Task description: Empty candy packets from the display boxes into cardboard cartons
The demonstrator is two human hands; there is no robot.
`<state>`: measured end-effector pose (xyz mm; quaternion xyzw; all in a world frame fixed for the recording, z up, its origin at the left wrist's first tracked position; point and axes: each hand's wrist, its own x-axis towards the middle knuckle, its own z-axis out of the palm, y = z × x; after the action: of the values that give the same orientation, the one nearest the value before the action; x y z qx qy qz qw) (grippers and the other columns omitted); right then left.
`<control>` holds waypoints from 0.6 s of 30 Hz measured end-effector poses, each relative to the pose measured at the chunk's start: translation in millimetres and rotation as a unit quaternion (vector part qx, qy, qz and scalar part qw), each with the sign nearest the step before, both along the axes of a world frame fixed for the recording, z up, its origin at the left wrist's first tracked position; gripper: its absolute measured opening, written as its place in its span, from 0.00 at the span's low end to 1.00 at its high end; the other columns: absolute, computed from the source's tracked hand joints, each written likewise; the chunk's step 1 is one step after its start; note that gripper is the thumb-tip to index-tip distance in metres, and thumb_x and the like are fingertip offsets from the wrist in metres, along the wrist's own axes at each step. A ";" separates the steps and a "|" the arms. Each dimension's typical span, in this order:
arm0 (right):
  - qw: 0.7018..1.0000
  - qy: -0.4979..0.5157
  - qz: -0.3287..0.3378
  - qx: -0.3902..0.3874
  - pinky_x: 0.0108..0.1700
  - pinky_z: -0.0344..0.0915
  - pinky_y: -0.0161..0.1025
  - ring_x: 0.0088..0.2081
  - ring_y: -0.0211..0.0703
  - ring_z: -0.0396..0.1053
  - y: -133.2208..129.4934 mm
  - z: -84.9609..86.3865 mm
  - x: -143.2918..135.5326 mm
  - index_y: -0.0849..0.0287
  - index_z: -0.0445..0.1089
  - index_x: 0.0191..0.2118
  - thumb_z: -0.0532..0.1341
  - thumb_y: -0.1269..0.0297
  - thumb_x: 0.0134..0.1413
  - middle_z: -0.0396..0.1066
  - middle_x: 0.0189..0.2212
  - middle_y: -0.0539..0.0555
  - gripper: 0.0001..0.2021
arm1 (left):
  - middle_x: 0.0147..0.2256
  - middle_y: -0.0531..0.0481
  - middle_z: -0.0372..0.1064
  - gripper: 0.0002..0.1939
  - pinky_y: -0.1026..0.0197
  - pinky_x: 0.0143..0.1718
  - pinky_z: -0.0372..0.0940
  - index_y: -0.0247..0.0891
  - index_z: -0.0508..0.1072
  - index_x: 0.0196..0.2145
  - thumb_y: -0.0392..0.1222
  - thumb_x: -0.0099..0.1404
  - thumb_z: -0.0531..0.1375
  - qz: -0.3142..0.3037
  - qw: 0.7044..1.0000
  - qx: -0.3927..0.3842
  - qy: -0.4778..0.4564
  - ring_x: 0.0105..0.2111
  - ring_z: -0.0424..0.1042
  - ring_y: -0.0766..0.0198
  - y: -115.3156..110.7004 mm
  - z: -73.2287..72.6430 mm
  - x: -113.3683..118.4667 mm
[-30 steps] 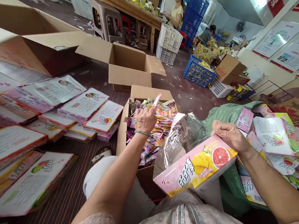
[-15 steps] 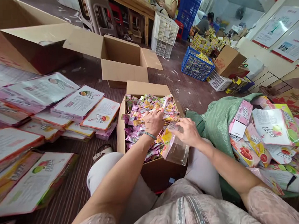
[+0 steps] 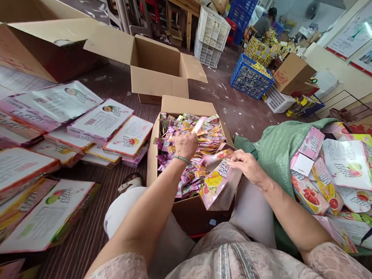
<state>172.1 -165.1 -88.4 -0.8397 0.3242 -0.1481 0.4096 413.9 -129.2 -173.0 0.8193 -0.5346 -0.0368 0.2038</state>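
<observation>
In the head view, my left hand (image 3: pixel 186 145) is closed above a cardboard carton (image 3: pixel 184 101) full of small colourful wrapped packets (image 3: pixel 189 176). A blurred pink-and-white packet (image 3: pixel 199 125) sticks out past its fingers. My right hand (image 3: pixel 246 165) pinches the top edge of a fruit-printed box (image 3: pixel 217 181) with a see-through side. This box stands tilted at the carton's near right corner, its top end open. A blurred printed piece, perhaps its flap, shows beside the right fingertips. The fingertips of my left hand are partly hidden.
Flat printed boxes (image 3: pixel 101 118) lie in piles on the floor at left. Two open cartons (image 3: pixel 159 83) stand beyond. At right, a green woven sack (image 3: pixel 274 148) holds more printed boxes. Farther back are a blue crate (image 3: pixel 251 79), white crates (image 3: pixel 212 29) and two people.
The fruit-printed box has turned so its printed face shows more and its top end is open. My right hand has shifted right and slightly down; my left hand moved slightly left. The view shifted.
</observation>
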 end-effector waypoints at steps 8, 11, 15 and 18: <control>0.999 -0.010 -0.019 0.050 0.51 0.65 0.45 0.41 0.47 0.71 8.7 12.6 -18.9 0.54 0.74 0.32 0.63 0.50 0.64 0.77 0.34 0.52 0.14 | 0.55 0.27 0.75 0.28 0.44 0.55 0.67 0.30 0.70 0.64 0.44 0.69 0.61 0.030 0.985 0.124 0.118 0.58 0.74 0.36 -4.5 -7.3 -4.0; 1.000 0.016 -0.005 -0.003 0.50 0.63 0.44 0.39 0.46 0.69 4.6 13.4 -7.5 0.54 0.70 0.28 0.61 0.55 0.64 0.76 0.30 0.52 0.14 | 0.66 0.25 0.63 0.46 0.33 0.63 0.62 0.36 0.65 0.71 0.54 0.60 0.71 -0.013 0.988 0.093 0.124 0.66 0.62 0.27 -5.7 -11.5 -10.5; 0.997 0.053 -0.001 -0.051 0.47 0.61 0.43 0.36 0.45 0.66 -4.2 14.2 5.7 0.54 0.66 0.26 0.60 0.57 0.64 0.73 0.27 0.51 0.15 | 0.64 0.32 0.69 0.32 0.40 0.67 0.59 0.35 0.76 0.61 0.57 0.66 0.63 -0.069 0.948 -0.078 0.301 0.66 0.64 0.36 -4.4 -3.6 -10.3; 0.996 0.075 0.023 -0.034 0.45 0.61 0.41 0.34 0.43 0.66 -8.9 10.0 15.5 0.55 0.65 0.26 0.59 0.57 0.64 0.73 0.26 0.51 0.15 | 0.49 0.40 0.80 0.33 0.49 0.58 0.68 0.37 0.82 0.45 0.70 0.69 0.55 -0.203 0.807 -0.113 0.542 0.52 0.75 0.48 2.9 4.7 -15.6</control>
<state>187.6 -174.0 -78.4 -0.8691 0.3297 -0.0866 0.3584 398.3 -126.3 -168.3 0.5100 -0.4916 -0.4546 0.5399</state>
